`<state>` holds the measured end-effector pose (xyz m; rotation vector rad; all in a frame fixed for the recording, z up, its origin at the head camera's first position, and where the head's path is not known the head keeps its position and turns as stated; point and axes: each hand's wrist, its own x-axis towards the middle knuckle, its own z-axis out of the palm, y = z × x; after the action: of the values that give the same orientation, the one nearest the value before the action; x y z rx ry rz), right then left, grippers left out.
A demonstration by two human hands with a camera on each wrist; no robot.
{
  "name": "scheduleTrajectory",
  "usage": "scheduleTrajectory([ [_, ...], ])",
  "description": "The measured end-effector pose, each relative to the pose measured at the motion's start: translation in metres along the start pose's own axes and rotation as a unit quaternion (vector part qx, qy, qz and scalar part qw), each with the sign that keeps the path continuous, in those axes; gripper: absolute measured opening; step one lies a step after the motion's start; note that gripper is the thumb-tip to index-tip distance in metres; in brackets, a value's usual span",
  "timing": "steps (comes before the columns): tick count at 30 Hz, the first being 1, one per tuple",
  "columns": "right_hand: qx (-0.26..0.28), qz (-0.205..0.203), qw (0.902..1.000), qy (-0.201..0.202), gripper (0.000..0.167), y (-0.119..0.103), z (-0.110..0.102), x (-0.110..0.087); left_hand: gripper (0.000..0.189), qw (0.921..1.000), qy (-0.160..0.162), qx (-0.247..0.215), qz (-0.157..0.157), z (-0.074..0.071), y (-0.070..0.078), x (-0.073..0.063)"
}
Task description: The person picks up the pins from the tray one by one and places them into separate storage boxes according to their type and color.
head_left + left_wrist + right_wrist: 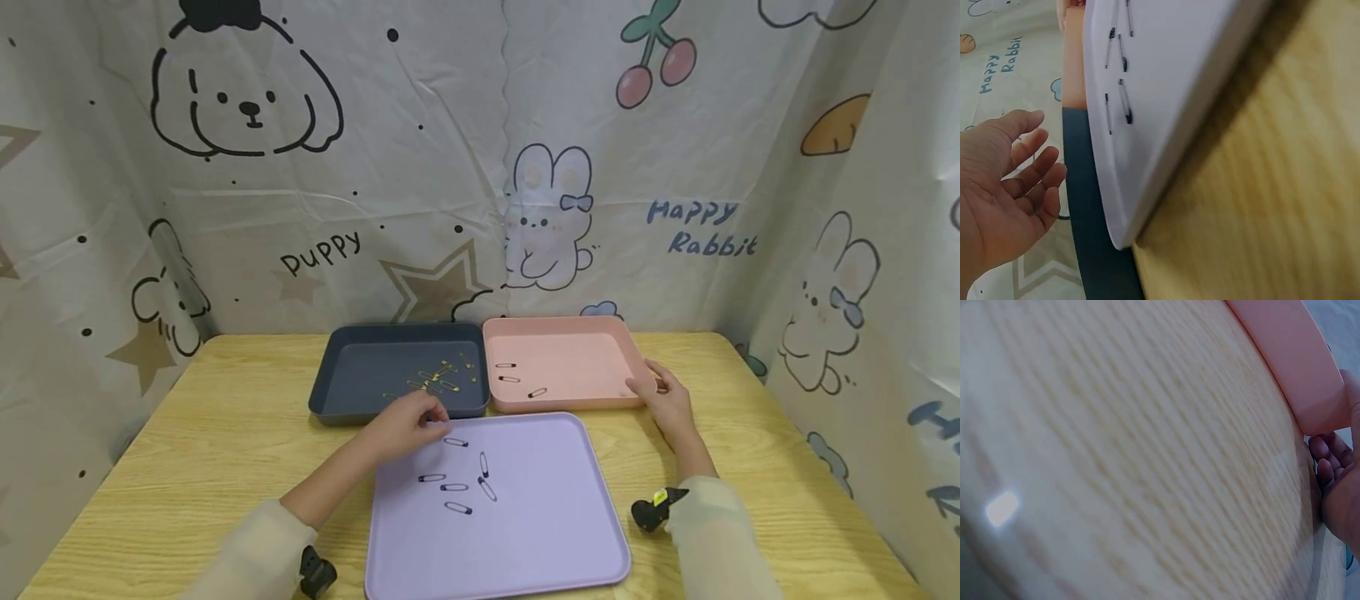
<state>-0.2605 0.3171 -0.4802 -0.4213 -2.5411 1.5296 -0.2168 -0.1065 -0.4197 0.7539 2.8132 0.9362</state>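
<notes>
My left hand hovers where the dark grey tray meets the lavender tray. In the left wrist view its fingers are loosely bent, with nothing visible between them and the thumb. Several black safety pins lie scattered on the lavender tray's left half. Gold safety pins are gathered toward the right of the dark tray, partly hidden by the left hand. Three black safety pins lie in the left part of the pink tray. My right hand grips that tray's right rim, thumb over the edge.
The dark and pink trays stand side by side at the back of the wood-grain table, with the lavender tray in front of them. A printed curtain closes off the back and both sides.
</notes>
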Motion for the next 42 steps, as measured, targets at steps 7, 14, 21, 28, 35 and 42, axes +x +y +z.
scheduleTrajectory([
  [7,-0.001,0.005,1.0000,-0.001,0.069,-0.001,0.003,0.000,0.013,0.9991,-0.023,0.032,-0.017,0.001,-0.011,-0.021],
  [14,-0.008,0.008,0.9999,0.002,0.069,-0.002,0.002,-0.001,0.008,0.9981,-0.035,0.045,0.024,0.012,-0.027,-0.036],
  [21,-0.009,0.006,0.9999,-0.001,0.071,-0.002,0.001,0.000,0.007,0.9967,-0.035,0.053,0.050,0.017,-0.028,-0.043],
  [28,-0.014,0.009,0.9999,-0.002,0.072,-0.001,0.001,0.000,0.005,0.9960,-0.052,0.048,0.054,0.015,-0.020,-0.046],
  [35,-0.011,0.014,0.9998,-0.005,0.073,-0.001,0.000,-0.001,0.004,0.9955,-0.058,0.052,0.053,0.016,-0.016,-0.046],
  [42,-0.009,0.009,0.9999,-0.005,0.072,-0.001,0.001,0.000,0.009,0.9951,-0.057,0.064,0.049,0.019,-0.017,-0.041],
])
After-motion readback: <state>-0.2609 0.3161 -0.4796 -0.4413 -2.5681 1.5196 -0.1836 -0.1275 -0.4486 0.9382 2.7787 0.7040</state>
